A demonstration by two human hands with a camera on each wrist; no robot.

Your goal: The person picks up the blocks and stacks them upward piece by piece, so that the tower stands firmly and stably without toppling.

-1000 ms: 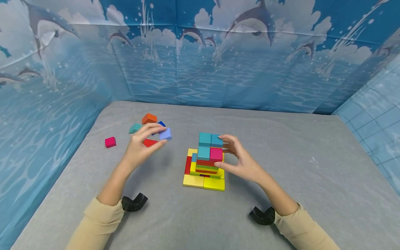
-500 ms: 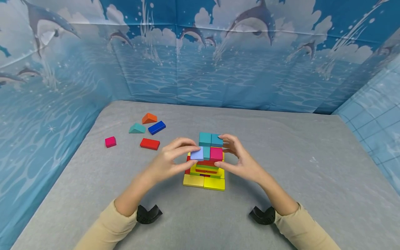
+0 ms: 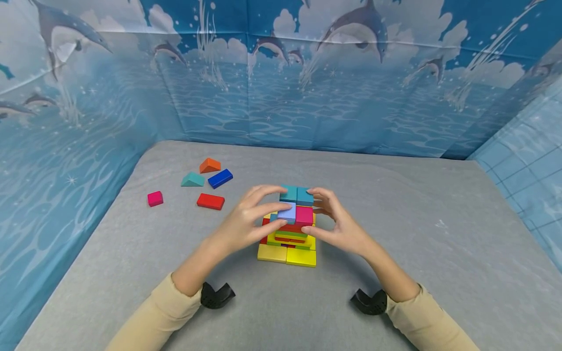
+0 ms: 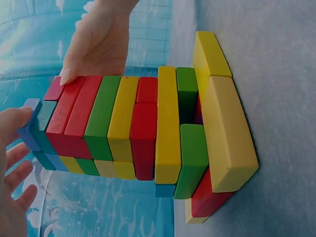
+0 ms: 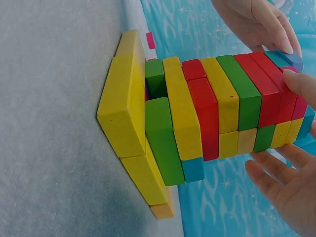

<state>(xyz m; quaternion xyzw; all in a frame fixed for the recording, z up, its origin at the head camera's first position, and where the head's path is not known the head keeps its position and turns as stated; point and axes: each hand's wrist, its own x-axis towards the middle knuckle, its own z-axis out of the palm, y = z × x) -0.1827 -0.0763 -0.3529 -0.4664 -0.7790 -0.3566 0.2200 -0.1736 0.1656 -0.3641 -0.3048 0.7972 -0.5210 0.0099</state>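
A tall tower of colourful wooden blocks (image 4: 170, 123) stands on the grey surface, with yellow slabs at its base. At its top left, my left hand (image 3: 239, 222) pinches a light blue block (image 3: 287, 213) between thumb and fingers. This block sits right over the teal block (image 4: 45, 126), beside the pink block (image 3: 304, 215). My right hand (image 3: 338, 226) is curved around the tower's upper right side. Its thumb touches the front near the pink block, while its fingers lie along the back by a second teal block (image 3: 305, 196).
Loose blocks lie to the left: a red block (image 3: 210, 201), a dark blue block (image 3: 220, 178), a teal triangle (image 3: 192, 180), an orange triangle (image 3: 210, 165) and a pink cube (image 3: 155, 198). A dolphin-print curtain (image 3: 272, 112) rises behind the grey surface (image 3: 417, 209).
My left hand has carried the light blue block rightward from beside the loose blocks to the tower top, over the teal block. My right hand has stayed at the tower.
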